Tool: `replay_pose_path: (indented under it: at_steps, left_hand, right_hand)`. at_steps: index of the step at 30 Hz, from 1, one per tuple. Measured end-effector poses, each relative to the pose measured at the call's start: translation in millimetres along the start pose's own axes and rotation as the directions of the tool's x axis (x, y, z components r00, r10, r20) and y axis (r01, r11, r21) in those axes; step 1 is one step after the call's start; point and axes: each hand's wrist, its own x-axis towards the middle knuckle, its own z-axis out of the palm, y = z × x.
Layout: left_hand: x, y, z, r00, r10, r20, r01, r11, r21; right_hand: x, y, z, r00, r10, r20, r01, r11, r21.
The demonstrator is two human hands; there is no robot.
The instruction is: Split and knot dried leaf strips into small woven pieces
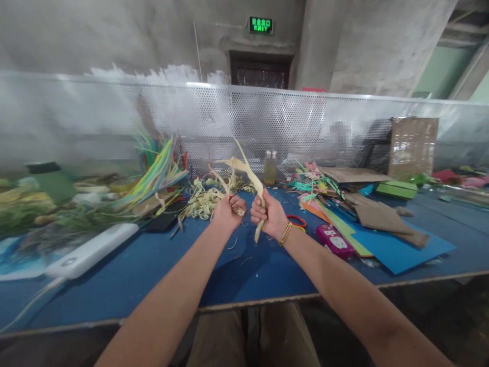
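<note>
The right hand (269,214) grasps a long, pale dried leaf (255,178) by its stem; the left (228,211) pinches thin strips (220,179), both above the blue table's (244,285) middle. Gripping low probably spares the brittle blade. Rightward sits a purple box (334,241); beyond, curled scraps (202,201) crowd the left hand; near the far edge, a bottle (269,171).

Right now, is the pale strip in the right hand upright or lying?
Upright, leaning: the pale strip rises above the right hand, tip uppermost.
</note>
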Motion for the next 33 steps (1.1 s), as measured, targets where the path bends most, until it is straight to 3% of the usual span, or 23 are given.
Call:
replay_pose_path:
  at_steps: [3, 5, 7, 9, 12, 15, 21, 23, 27, 29, 31, 33]
  left_hand:
    - [-3, 4, 2, 0.999, 0.045, 0.025, -0.046, 0.998, 0.032]
    - [-5, 3, 5, 0.992, 0.111, 0.061, -0.114, 0.992, 0.049]
    - [-6, 0, 8, 0.980, 0.176, 0.092, -0.185, 0.977, 0.102]
    - [-5, -3, 8, 0.970, 0.220, 0.100, -0.235, 0.955, 0.182]
    - [-3, -7, 6, 0.959, 0.269, 0.091, -0.284, 0.912, 0.296]
    - [-1, -8, 5, 0.954, 0.293, 0.071, -0.300, 0.898, 0.322]
    - [-4, -7, 8, 0.965, 0.259, -0.036, -0.241, 0.935, 0.260]
    - [-5, -6, 8, 0.970, 0.241, -0.043, -0.218, 0.932, 0.288]
    - [-4, -4, 4, 0.979, 0.201, 0.040, -0.196, 0.862, 0.467]
    - [-4, -4, 2, 0.973, 0.219, 0.076, -0.225, 0.819, 0.527]
    - [-5, -7, 1, 0.975, 0.210, 0.076, -0.219, 0.826, 0.519]
    - [-6, -11, 2, 0.989, 0.142, 0.045, -0.147, 0.878, 0.455]
  right_hand:
    - [2, 5, 0, 0.973, -0.193, -0.128, 0.161, 0.961, -0.224]
    - [4, 10, -2, 0.927, -0.346, -0.148, 0.236, 0.841, -0.487]
    - [5, 15, -4, 0.883, -0.463, -0.075, 0.277, 0.643, -0.714]
    - [5, 17, -6, 0.852, -0.524, 0.015, 0.300, 0.465, -0.833]
    - [5, 18, -8, 0.829, -0.555, 0.069, 0.297, 0.334, -0.894]
    - [6, 19, -10, 0.831, -0.551, 0.070, 0.292, 0.326, -0.899]
    - [11, 23, -12, 0.881, -0.469, -0.055, 0.251, 0.564, -0.787]
    - [10, 22, -12, 0.873, -0.486, -0.033, 0.261, 0.524, -0.810]
    - [8, 19, -10, 0.832, -0.551, 0.066, 0.287, 0.324, -0.901]
    - [7, 19, -8, 0.827, -0.554, 0.097, 0.289, 0.272, -0.918]
    - [7, 20, -8, 0.830, -0.547, 0.110, 0.294, 0.261, -0.919]
    - [8, 19, -8, 0.842, -0.531, 0.094, 0.298, 0.313, -0.902]
